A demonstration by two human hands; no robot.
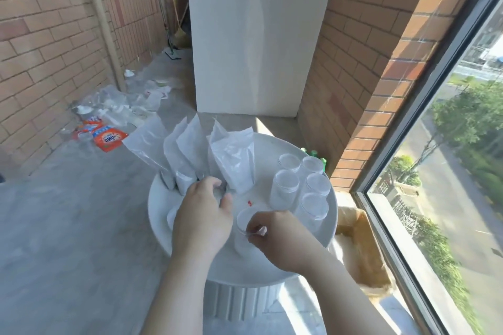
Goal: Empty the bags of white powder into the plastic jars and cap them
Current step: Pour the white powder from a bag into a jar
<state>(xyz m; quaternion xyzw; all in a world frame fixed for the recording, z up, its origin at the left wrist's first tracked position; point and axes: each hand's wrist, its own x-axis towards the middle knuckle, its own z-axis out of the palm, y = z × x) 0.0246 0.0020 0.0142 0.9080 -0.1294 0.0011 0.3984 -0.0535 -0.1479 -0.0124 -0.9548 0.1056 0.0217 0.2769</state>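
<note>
Brick-walled balcony, concrete floor, big window along one side. Round white table (272, 144) at centre; all places below are taken from it.

Head view. Bags (234, 163) of white powder stand bunched upright on the table's far-left part, tops fanned out. Five clear jars (284, 185) cluster on its far-right part, uncapped as far as I can tell. One more jar (246, 221) sits on the near middle, mouth up, apparently empty. Spent wrappers and an orange packet (110, 140) lie on the floor beyond the table's left side. Cardboard box (359, 242) just beside its right edge.

Step, as I judge: start of a fill cycle, jar being steadied and a bag being picked.

Left hand (202, 217): palm down, fingers curled at the base of the bags; whether it grips one, cannot tell. Right hand (275, 236): fingertips pinching the near jar's rim.

Next move calls for lifting one bag clear, opening its top, tilting it over the jar mouth; spill risk with a narrow mouth.
</note>
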